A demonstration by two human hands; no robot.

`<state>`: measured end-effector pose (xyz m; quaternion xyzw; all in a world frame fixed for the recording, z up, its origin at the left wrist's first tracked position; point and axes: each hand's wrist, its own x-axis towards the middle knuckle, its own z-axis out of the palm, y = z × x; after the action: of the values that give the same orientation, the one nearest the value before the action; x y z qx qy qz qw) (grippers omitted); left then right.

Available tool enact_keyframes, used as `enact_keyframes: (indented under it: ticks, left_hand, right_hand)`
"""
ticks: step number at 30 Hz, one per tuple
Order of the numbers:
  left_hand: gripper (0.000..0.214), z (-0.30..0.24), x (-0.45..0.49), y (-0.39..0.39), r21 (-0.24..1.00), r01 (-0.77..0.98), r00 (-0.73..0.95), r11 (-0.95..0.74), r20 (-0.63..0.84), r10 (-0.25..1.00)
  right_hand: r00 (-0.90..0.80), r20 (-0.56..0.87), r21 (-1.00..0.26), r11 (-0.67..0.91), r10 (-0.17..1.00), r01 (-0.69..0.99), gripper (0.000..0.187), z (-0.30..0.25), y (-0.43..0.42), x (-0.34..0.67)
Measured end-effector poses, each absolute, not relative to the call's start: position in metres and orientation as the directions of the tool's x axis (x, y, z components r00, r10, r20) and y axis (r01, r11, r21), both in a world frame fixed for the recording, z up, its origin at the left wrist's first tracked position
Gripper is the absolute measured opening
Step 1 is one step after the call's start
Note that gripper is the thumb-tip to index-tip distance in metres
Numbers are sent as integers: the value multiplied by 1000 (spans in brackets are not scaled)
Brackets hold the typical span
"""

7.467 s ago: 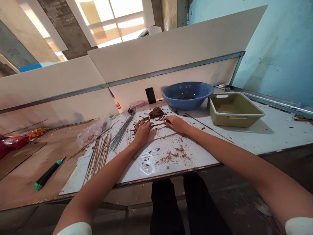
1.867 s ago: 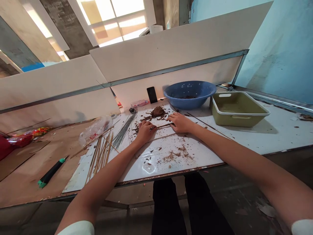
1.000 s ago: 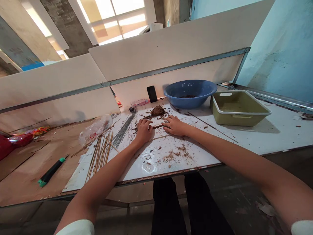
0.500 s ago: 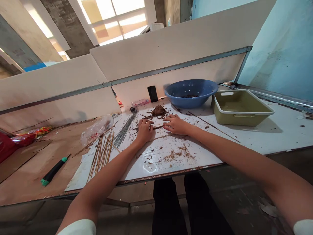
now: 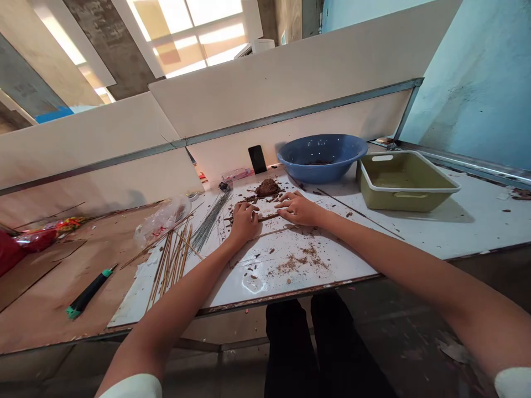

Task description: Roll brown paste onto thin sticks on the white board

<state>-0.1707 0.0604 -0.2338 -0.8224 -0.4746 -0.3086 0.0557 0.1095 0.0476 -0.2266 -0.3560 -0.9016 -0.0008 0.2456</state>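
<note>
Loose bamboo sticks lie at the left hand's 8 o'clock, thin grey wires at its 10 o'clock. The left hand and right hand rest on the white counter, either side of a thin paste-coated stick. Their curled fingers touch it; whether they grip it, I cannot tell. A brown paste lump sits at 12 o'clock, with a blue bowl and an olive tray at the right hand's 1 and 2 o'clock.

The bowl is mid-blue — the tray olive green with a white rim, the lump dark brown.
</note>
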Motion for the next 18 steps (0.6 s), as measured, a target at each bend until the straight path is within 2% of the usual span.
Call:
enact_keyframes:
  ticks: [2,6,8,10,13,16,18]
  left_hand:
    - [24,-233,-171,60,199,814,362,-545,559,746]
    - [25,-233,-171,61,204,806,367,-556,564,739]
    - [25,-234,-172,62,205,803,367,-559,568,736]
    - [24,-235,-172,62,203,803,369,-561,570,734]
    - [23,-237,-172,64,200,805,370,-558,565,737]
    - [23,-237,-172,64,203,805,369,-557,564,739]
    - [24,-237,-173,64,207,801,368,-561,569,735]
  right_hand:
    - [-619,436,-151,731,653,665,48,-229,48,109]
    - [-520,365,-122,594,772,795,42,-236,52,107]
    - [-548,384,-156,637,743,755,40,-236,53,109]
    - [-609,437,-193,730,662,655,42,-233,52,111]
    - [-639,463,-175,770,614,613,45,-231,51,112]
    - [-591,398,-106,675,702,730,42,-234,52,111]
    - [-568,359,-103,637,740,764,41,-235,54,111]
